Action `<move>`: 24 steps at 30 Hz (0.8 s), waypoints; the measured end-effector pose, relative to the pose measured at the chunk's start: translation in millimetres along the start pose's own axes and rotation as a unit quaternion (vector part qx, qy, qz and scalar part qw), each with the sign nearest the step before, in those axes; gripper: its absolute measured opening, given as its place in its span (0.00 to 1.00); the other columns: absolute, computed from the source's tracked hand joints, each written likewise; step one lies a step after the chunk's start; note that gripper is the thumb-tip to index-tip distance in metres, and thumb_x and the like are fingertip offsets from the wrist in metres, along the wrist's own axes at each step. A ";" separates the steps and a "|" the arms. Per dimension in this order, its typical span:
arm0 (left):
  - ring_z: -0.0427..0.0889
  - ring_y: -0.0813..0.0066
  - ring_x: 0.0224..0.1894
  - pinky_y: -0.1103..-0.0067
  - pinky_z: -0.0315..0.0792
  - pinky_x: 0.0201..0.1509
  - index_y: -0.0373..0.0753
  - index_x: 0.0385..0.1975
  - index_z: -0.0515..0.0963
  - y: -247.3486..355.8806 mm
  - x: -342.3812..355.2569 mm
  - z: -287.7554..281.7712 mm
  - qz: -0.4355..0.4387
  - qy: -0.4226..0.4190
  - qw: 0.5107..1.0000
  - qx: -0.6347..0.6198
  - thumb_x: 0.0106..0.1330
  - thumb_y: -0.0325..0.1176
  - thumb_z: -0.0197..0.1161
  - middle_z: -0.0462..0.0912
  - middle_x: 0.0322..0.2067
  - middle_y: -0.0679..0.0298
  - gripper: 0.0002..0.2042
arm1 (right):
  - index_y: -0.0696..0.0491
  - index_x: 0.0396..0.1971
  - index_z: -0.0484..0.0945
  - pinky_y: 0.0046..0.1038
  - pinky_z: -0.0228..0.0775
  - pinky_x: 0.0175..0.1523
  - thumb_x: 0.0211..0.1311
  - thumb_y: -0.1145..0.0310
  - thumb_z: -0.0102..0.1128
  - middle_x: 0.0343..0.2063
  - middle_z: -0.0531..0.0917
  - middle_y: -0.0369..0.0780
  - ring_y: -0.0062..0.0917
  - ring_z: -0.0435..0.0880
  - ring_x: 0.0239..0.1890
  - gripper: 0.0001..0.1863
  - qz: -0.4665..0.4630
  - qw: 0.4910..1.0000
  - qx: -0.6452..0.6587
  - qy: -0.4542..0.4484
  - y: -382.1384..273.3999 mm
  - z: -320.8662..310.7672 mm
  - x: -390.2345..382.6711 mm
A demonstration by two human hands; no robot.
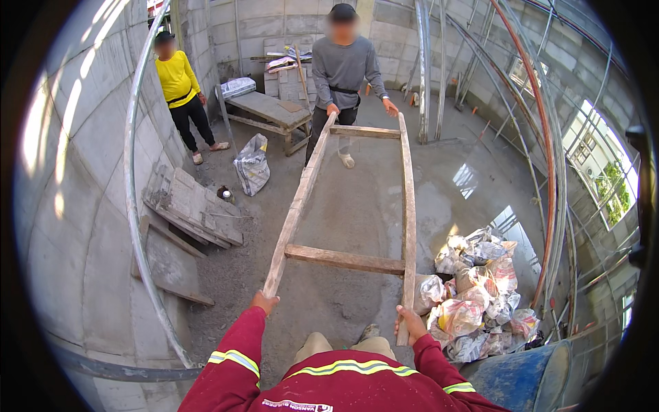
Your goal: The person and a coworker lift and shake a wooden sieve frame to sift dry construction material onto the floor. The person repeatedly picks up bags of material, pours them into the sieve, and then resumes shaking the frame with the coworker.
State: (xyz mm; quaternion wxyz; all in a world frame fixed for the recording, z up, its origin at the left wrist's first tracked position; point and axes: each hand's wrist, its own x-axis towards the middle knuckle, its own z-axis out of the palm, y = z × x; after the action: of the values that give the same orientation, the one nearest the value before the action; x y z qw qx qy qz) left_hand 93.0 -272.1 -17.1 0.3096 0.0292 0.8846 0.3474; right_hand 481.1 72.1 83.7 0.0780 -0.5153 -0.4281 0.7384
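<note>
A wooden frame (pixel 344 259) made of two long rails and two crosspieces spans the space in front of me, held off the ground. My left hand (pixel 265 302) is closed round the near end of its left rail. On the right rail's near end, my right hand (pixel 410 324) has its fingers wrapped round the wood. A co-worker in a grey shirt (pixel 347 65) faces me and grips the far ends of both rails, one hand on each. Wet concrete floor shows through the frame's opening.
Filled sacks (pixel 473 295) are heaped beside my right hand, with a blue drum (pixel 522 378) nearer me. Boards (pixel 192 206) lean at the left wall. A person in yellow (pixel 177 79) stands far left, near a low wooden bench (pixel 268 110) and a white sack (pixel 252 165). Metal poles (pixel 549 172) rise at right.
</note>
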 end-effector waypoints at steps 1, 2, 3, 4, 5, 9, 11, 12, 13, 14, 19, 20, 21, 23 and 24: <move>0.86 0.48 0.50 0.63 0.77 0.54 0.27 0.53 0.77 -3.9 0.8 0.1 0.014 0.022 0.999 0.028 0.57 0.48 0.76 0.85 0.47 0.42 0.32 | 0.51 0.41 0.73 0.33 0.76 0.27 0.61 0.49 0.72 0.26 0.77 0.39 0.26 0.79 0.22 0.23 0.003 1.000 0.006 -0.002 2.8 0.9 -0.6; 0.87 0.50 0.46 0.64 0.78 0.51 0.27 0.52 0.77 -8.0 -1.1 1.7 0.027 0.044 0.997 0.055 0.57 0.48 0.76 0.86 0.44 0.43 0.32 | 0.50 0.41 0.73 0.33 0.76 0.27 0.62 0.49 0.71 0.26 0.77 0.39 0.26 0.79 0.22 0.23 0.010 1.000 0.013 -0.001 6.7 0.3 -4.6; 0.88 0.52 0.42 0.65 0.79 0.47 0.27 0.51 0.78 -6.8 -0.4 -1.4 0.042 0.068 0.993 0.082 0.57 0.49 0.76 0.87 0.41 0.45 0.32 | 0.50 0.41 0.73 0.33 0.76 0.27 0.62 0.49 0.71 0.26 0.77 0.39 0.26 0.78 0.22 0.22 0.016 1.000 0.019 -0.002 6.9 1.3 -8.6; 0.88 0.51 0.44 0.64 0.78 0.50 0.27 0.52 0.78 5.7 -5.1 0.5 0.041 0.060 0.995 0.075 0.57 0.49 0.76 0.86 0.43 0.44 0.32 | 0.50 0.41 0.73 0.33 0.76 0.27 0.62 0.49 0.71 0.26 0.77 0.39 0.26 0.78 0.22 0.22 0.020 0.999 0.025 0.006 6.4 -3.5 -11.7; 0.87 0.50 0.47 0.64 0.78 0.52 0.28 0.52 0.77 18.7 -10.7 4.8 0.040 0.051 0.996 0.068 0.57 0.50 0.76 0.86 0.45 0.43 0.33 | 0.50 0.41 0.73 0.33 0.76 0.27 0.63 0.49 0.70 0.26 0.77 0.39 0.26 0.78 0.22 0.22 0.012 0.999 0.028 0.013 4.2 -8.8 -10.6; 0.86 0.48 0.51 0.64 0.77 0.55 0.27 0.54 0.77 40.4 -21.0 6.9 0.024 0.006 0.999 0.045 0.57 0.51 0.75 0.86 0.47 0.41 0.34 | 0.49 0.40 0.72 0.32 0.76 0.26 0.63 0.49 0.70 0.25 0.77 0.38 0.26 0.78 0.21 0.21 -0.004 0.999 0.037 0.025 5.0 -20.9 -21.6; 0.87 0.48 0.49 0.63 0.77 0.54 0.27 0.53 0.77 32.9 -21.1 18.1 0.040 0.027 0.997 0.064 0.57 0.50 0.76 0.86 0.46 0.41 0.34 | 0.50 0.41 0.72 0.32 0.76 0.26 0.63 0.49 0.71 0.25 0.77 0.38 0.26 0.78 0.22 0.23 -0.003 0.999 0.042 0.023 5.1 -31.6 -20.8; 0.87 0.48 0.49 0.63 0.78 0.53 0.27 0.53 0.77 31.0 -20.9 23.0 0.048 0.036 0.996 0.073 0.57 0.50 0.76 0.86 0.46 0.41 0.34 | 0.50 0.41 0.72 0.32 0.76 0.26 0.63 0.49 0.71 0.25 0.77 0.38 0.26 0.78 0.22 0.23 -0.008 0.999 0.032 0.028 3.6 -34.4 -24.2; 0.87 0.48 0.49 0.63 0.78 0.53 0.27 0.52 0.77 28.3 -19.4 24.9 0.048 0.034 0.996 0.062 0.57 0.50 0.76 0.86 0.45 0.40 0.33 | 0.50 0.41 0.72 0.32 0.76 0.26 0.63 0.49 0.71 0.25 0.77 0.38 0.26 0.78 0.22 0.23 -0.009 0.999 0.032 0.025 4.0 -35.6 -24.7; 0.87 0.48 0.48 0.63 0.78 0.53 0.27 0.52 0.77 25.1 -17.5 25.6 0.047 0.034 0.997 0.051 0.56 0.50 0.76 0.86 0.45 0.40 0.33 | 0.50 0.41 0.72 0.32 0.75 0.26 0.63 0.49 0.71 0.25 0.77 0.38 0.26 0.78 0.22 0.23 -0.008 0.999 0.031 0.022 5.0 -36.2 -24.0; 0.87 0.48 0.47 0.63 0.78 0.52 0.27 0.51 0.77 24.3 -26.6 30.0 0.053 0.030 0.997 0.050 0.56 0.50 0.76 0.86 0.45 0.40 0.32 | 0.50 0.41 0.72 0.32 0.75 0.27 0.63 0.49 0.70 0.25 0.77 0.38 0.26 0.78 0.22 0.23 0.014 0.999 0.039 0.032 17.6 -48.2 -28.0; 0.87 0.48 0.47 0.63 0.78 0.52 0.27 0.51 0.77 24.0 -29.1 29.2 0.058 0.031 0.996 0.057 0.57 0.50 0.76 0.86 0.45 0.40 0.32 | 0.50 0.41 0.72 0.32 0.75 0.27 0.64 0.49 0.70 0.25 0.77 0.38 0.26 0.78 0.22 0.22 0.013 0.999 0.041 0.032 19.2 -47.6 -31.6; 0.87 0.48 0.47 0.63 0.78 0.51 0.27 0.51 0.77 22.3 -31.6 27.3 0.064 0.031 0.995 0.066 0.57 0.50 0.75 0.86 0.46 0.40 0.32 | 0.50 0.41 0.72 0.33 0.75 0.27 0.64 0.49 0.70 0.25 0.77 0.38 0.26 0.78 0.22 0.22 0.013 0.998 0.044 0.033 21.9 -45.9 -35.9; 0.87 0.48 0.47 0.64 0.78 0.51 0.27 0.51 0.78 19.6 -36.6 23.4 0.038 0.018 0.998 0.045 0.57 0.51 0.75 0.86 0.46 0.41 0.32 | 0.50 0.41 0.71 0.33 0.75 0.26 0.64 0.49 0.70 0.25 0.77 0.38 0.26 0.77 0.21 0.22 0.023 0.998 0.043 0.032 23.0 -44.1 -39.2; 0.87 0.48 0.47 0.64 0.78 0.52 0.28 0.51 0.78 20.0 -39.0 23.1 0.027 0.012 0.999 0.033 0.57 0.51 0.75 0.86 0.46 0.41 0.33 | 0.50 0.41 0.71 0.33 0.75 0.26 0.64 0.49 0.71 0.25 0.77 0.38 0.26 0.77 0.21 0.23 0.027 0.998 0.042 0.033 22.9 -44.4 -39.9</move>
State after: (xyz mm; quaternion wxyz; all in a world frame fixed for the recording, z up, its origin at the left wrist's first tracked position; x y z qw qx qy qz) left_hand 134.3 -253.6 3.1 0.2885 0.0593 0.8980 0.3269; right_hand 543.5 60.2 90.5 0.0938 -0.5466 -0.3800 0.7403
